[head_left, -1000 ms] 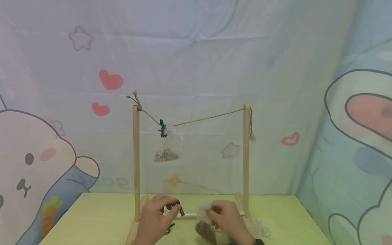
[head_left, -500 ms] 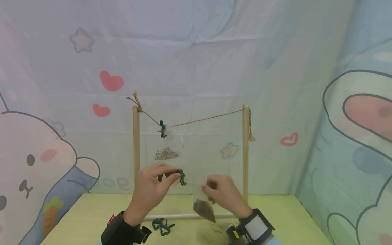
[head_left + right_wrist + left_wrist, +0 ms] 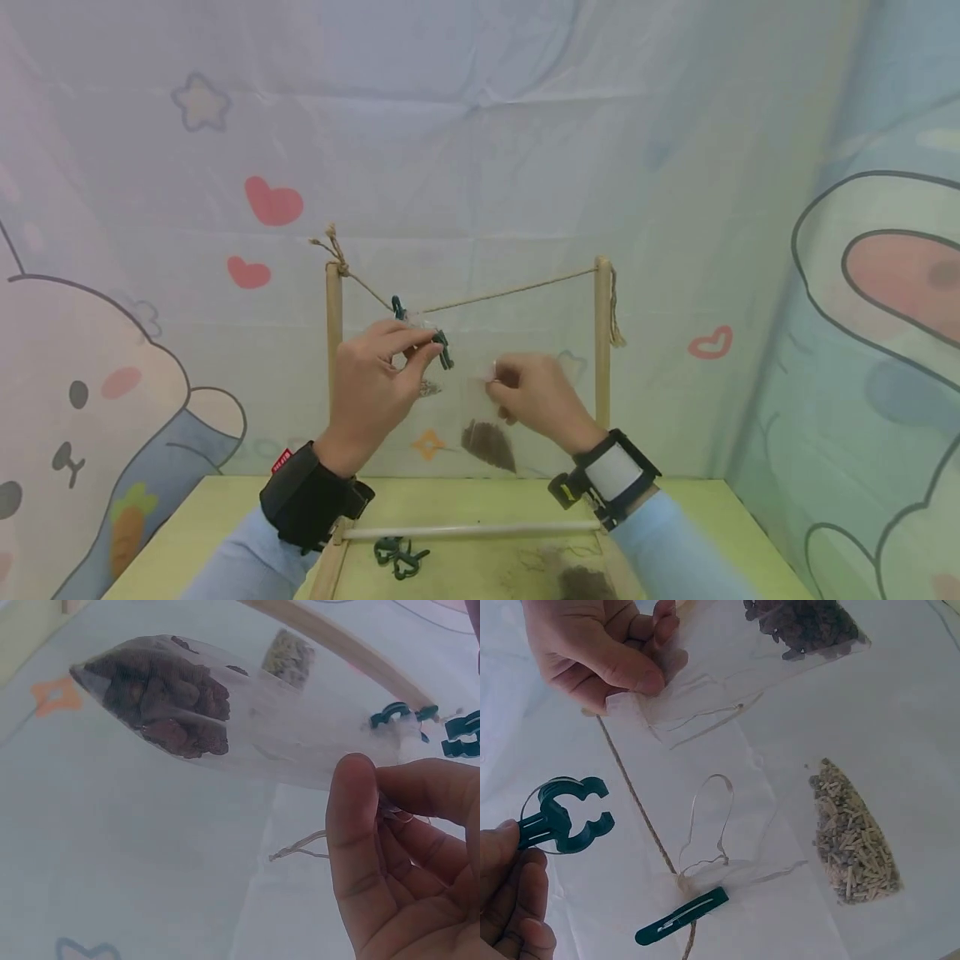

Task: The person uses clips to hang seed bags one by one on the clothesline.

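Left hand (image 3: 375, 379): thumb and forefinger closed in a pinch on the grip end of a green clip (image 3: 566, 817), clip aloft in front of the rope (image 3: 495, 293), its mouth gapped and pointing away from the fingers. Slim hold; a slight roll of the fingertips could twist the clip or let it spring loose.

Hanging bag (image 3: 855, 840), pale pellets, on the rope's left stretch under its own clip (image 3: 681, 916). Probably easily knocked: the left hand overlaps it in the head view, and a bump might swing it. The rope dips there, so anything fixed on the slope could slide down against it.

Right hand (image 3: 542, 396): thumb and finger pinched at the neck of a bag of dark pieces (image 3: 487, 444), held in the air below the rope, showing across the desk's back edge. Thin film, contents low; a weak pinch might slip. Loose drawstring (image 3: 304, 844) trails and could snag in a clip.

Around: left post (image 3: 334, 342), rope knotted at its top, crowds the left hand's side. On the desk (image 3: 225, 510), what look like 2 spare clips (image 3: 399, 560), just nearer than the white crossbar (image 3: 465, 530). Far right, right post (image 3: 602, 333), behind the right hand; dark blurred heap (image 3: 585, 585) towards the desk's near edge, identity unclear.
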{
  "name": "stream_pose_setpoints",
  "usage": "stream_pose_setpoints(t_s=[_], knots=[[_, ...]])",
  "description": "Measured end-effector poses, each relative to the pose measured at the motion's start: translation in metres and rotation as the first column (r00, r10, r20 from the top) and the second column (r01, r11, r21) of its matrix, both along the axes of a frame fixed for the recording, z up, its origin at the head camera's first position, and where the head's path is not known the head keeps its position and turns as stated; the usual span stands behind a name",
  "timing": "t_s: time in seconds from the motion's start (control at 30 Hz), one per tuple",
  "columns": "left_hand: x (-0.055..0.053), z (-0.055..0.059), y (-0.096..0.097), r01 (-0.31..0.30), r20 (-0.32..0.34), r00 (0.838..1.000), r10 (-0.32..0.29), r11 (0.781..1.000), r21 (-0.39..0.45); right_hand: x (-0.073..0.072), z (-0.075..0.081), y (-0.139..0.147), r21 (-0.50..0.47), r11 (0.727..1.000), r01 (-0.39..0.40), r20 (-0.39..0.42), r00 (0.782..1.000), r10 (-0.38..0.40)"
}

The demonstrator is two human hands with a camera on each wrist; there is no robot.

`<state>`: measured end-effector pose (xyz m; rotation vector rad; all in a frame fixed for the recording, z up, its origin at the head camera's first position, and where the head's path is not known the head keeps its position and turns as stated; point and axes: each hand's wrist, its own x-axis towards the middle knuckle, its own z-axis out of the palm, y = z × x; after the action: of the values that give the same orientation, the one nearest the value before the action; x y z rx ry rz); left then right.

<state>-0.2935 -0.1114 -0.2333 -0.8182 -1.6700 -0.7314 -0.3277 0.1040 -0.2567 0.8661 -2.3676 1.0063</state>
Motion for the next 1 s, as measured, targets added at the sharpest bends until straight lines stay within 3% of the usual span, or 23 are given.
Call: stream_pose_setpoints(t_s=[0.17,0.4,0.67,0.83,1.0], knots=[[-0.009,0.014,0.003,-0.014,0.014,1.0,0.013,0.998,0.064,-0.007,0.02,-0.004,-0.022,1.0,0.009,-0.017,1.0,-0.009],[-0.025,0.021,0.003,-0.074,0.063,0.996,0.065,0.982,0.172,-0.019,0.036,-0.013,-0.077,0.996,0.035,-0.019,0.999,-0.036],[-0.045,0.015,0.005,-0.135,0.088,0.989,0.116,0.96,0.244,-0.032,0.031,-0.021,-0.139,0.989,0.051,0.039,0.998,-0.046],[-0.049,0.012,0.006,-0.201,0.112,0.978,0.177,0.946,0.253,-0.039,0.028,-0.024,-0.148,0.987,0.067,0.043,0.997,-0.061],[-0.049,0.01,0.008,-0.203,0.122,0.977,0.177,0.946,0.254,-0.043,0.029,-0.026,-0.156,0.984,0.088,-0.017,0.996,-0.091]])
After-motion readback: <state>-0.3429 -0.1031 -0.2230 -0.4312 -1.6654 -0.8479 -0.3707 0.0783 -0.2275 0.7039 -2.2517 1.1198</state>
